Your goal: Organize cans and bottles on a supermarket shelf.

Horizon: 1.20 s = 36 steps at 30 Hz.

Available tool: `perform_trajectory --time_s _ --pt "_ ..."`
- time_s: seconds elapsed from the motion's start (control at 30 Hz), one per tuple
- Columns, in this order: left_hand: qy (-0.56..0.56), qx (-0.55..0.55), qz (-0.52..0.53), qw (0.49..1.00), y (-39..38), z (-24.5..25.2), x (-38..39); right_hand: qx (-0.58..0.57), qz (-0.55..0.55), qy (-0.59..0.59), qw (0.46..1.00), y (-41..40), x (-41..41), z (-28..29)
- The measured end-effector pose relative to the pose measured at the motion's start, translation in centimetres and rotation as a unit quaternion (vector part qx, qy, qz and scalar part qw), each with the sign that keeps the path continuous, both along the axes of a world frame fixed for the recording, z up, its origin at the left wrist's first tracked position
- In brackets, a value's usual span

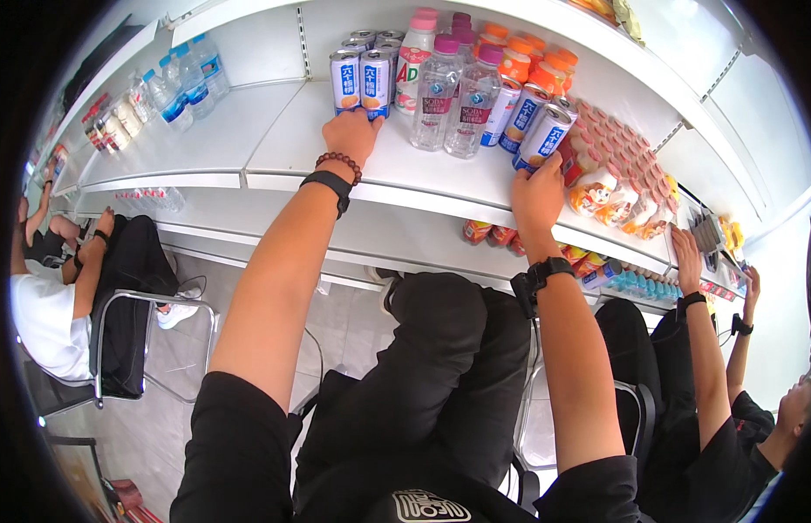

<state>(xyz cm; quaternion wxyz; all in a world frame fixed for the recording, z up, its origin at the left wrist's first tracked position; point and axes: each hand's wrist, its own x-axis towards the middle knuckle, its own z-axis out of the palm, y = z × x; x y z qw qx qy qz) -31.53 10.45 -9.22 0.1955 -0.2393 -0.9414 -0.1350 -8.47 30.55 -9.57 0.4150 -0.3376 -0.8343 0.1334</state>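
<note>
My left hand (352, 136) is at the base of the front blue-and-white drink cans (375, 82), which stand upright in a cluster on the white shelf. Whether its fingers grip them is hidden. Near the shelf edge, my right hand (539, 196) holds the lower part of a tilted blue-and-white can (544, 136). Beside it, to the left, stands another such can (522, 118). Between my hands are clear soda water bottles (472, 108) with purple caps, a white bottle with a pink cap (415, 62) and several orange-capped bottles (515, 60).
Shrink-wrapped small bottles (615, 163) fill the shelf at right. Water bottles (173, 95) stand at far left. A lower shelf (405, 229) runs beneath, over my knees. Seated people are on both sides; a co-worker's hand (687, 258) touches the shelf edge at right.
</note>
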Motion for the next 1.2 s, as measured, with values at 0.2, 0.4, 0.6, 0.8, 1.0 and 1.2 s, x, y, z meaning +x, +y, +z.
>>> perform_trajectory --time_s 0.2,0.4,0.6,0.8,1.0,1.2 --pt "0.044 0.02 -0.026 0.998 0.2 -0.7 -0.3 0.001 -0.005 -0.005 1.0 0.7 0.1 -0.6" --pt "0.06 0.025 -0.023 0.998 0.3 -1.2 -0.5 -0.009 -0.003 0.02 1.0 0.7 0.3 -0.3" --pt "0.052 0.058 -0.034 0.996 -0.2 -1.5 -0.3 0.038 -0.03 0.04 0.998 0.7 0.2 -1.0" --pt "0.038 0.079 -0.029 0.996 -0.5 -1.1 0.1 0.017 -0.019 0.069 0.997 0.3 0.7 -0.4" --pt "0.024 0.058 -0.012 0.998 -0.5 -0.6 -0.2 0.013 -0.028 0.041 0.999 0.7 0.3 -0.2" --pt "0.021 0.046 -0.038 0.998 -0.8 -0.4 0.6 0.01 -0.012 0.008 1.0 0.4 0.6 -0.2"
